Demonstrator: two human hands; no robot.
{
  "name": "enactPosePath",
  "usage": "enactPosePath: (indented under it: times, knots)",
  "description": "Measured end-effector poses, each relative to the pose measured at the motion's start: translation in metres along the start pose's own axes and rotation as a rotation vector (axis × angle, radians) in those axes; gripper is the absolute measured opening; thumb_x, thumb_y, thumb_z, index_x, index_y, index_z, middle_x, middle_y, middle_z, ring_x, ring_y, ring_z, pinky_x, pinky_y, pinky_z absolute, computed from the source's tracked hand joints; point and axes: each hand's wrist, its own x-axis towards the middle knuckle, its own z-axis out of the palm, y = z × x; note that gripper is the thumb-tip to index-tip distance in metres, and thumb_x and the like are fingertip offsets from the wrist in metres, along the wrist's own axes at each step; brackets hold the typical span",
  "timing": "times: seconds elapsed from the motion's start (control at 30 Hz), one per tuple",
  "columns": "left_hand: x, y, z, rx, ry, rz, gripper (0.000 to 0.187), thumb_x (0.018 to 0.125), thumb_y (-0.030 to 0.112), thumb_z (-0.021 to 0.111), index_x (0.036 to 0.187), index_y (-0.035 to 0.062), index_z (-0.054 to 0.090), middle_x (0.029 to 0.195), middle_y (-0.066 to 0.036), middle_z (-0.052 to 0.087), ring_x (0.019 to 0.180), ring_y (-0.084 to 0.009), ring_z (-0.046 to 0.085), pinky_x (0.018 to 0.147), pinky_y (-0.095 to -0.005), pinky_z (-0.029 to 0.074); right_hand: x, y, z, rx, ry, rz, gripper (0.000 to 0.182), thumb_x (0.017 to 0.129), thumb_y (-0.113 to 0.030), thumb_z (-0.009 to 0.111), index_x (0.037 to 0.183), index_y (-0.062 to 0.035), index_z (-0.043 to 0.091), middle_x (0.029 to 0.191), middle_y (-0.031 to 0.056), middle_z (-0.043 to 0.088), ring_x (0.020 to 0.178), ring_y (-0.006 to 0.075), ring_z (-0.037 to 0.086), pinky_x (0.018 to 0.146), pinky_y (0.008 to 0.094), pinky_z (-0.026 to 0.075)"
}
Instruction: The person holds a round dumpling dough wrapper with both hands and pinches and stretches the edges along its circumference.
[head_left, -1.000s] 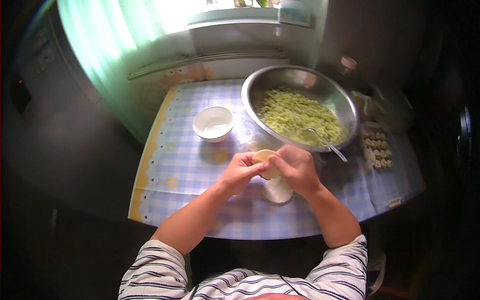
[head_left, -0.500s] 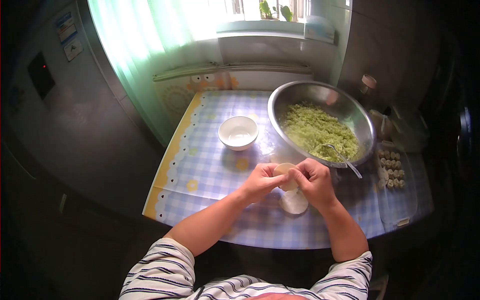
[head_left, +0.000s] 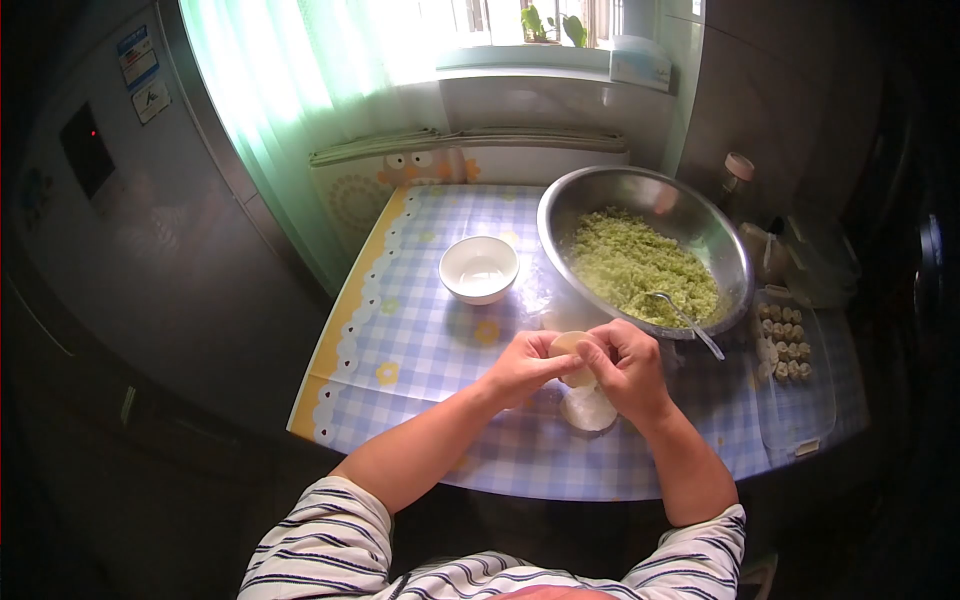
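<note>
Between my two hands is a thin round dumpling wrapper (head_left: pixel 569 345), pinched at its edges just above the table. My left hand (head_left: pixel 528 366) grips its left side with thumb and fingers. On the opposite side my right hand (head_left: pixel 630 370) is closed on the same wrapper, thumb toward me. Below them, a pale stack of wrappers (head_left: pixel 588 408) lies on the checked cloth, partly covered by my right hand. Beyond my hands stands a large steel bowl (head_left: pixel 560 232) of chopped green filling (head_left: pixel 645 262), with a spoon (head_left: pixel 690 325) resting in it.
A white bowl (head_left: pixel 479 270) stands left of the steel bowl on the checked tablecloth (head_left: pixel 420 330). At the right, a clear tray (head_left: pixel 800 410) carries rows of small dumplings (head_left: pixel 785 342). A jar with a pink lid (head_left: pixel 738 168) is at the back right.
The view has shifted slightly. Both hands stay in nearly the same place with the wrapper, and its right part is now more covered by my right fingers.
</note>
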Motion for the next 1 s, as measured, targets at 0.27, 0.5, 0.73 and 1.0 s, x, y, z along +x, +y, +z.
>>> enactPosePath:
  times: [0.27,0.5,0.73,1.0]
  knots:
    - [0.0018,-0.0037,-0.0025,-0.001,-0.02,0.018,0.025,0.083,0.015,0.065,0.103,0.0002,0.061,0.093,-0.003,0.063,0.086,-0.0085,0.058,0.077,-0.0241,0.046,-0.0011,0.0037,0.0008,-0.034,-0.007,-0.034,0.01,0.076,-0.009,0.067,0.074,-0.0005,0.062,0.062,0.0079,0.052,0.052,0.0171,0.049,0.049,0.0291,0.039]
    - [0.0015,-0.0043,-0.0051,-0.038,-0.028,-0.01,0.026,0.082,0.014,0.066,0.103,-0.0007,0.061,0.094,-0.004,0.063,0.087,-0.0093,0.058,0.078,-0.0248,0.046,-0.0002,-0.0006,-0.0007,-0.016,0.003,-0.032,0.01,0.079,-0.01,0.065,0.075,-0.0007,0.065,0.061,0.008,0.052,0.052,0.0173,0.05,0.049,0.0292,0.039]
    - [0.0009,-0.0003,0.0001,-0.016,0.002,-0.036,0.027,0.081,0.014,0.067,0.104,-0.0003,0.061,0.094,-0.004,0.063,0.087,-0.0094,0.058,0.078,-0.025,0.046,0.0009,0.0002,-0.0009,-0.036,0.03,-0.067,0.013,0.082,-0.011,0.062,0.076,-0.0001,0.065,0.062,0.0102,0.054,0.052,0.021,0.052,0.049,0.031,0.041]
    - [0.002,-0.0047,-0.0026,-0.015,0.002,-0.035,0.025,0.082,0.014,0.067,0.102,-0.0002,0.062,0.093,-0.003,0.063,0.087,-0.0089,0.058,0.078,-0.0247,0.046,0.0004,-0.001,-0.0016,-0.039,0.019,-0.08,0.014,0.081,-0.013,0.063,0.075,0.0001,0.065,0.061,0.0104,0.054,0.052,0.022,0.052,0.049,0.0316,0.04]
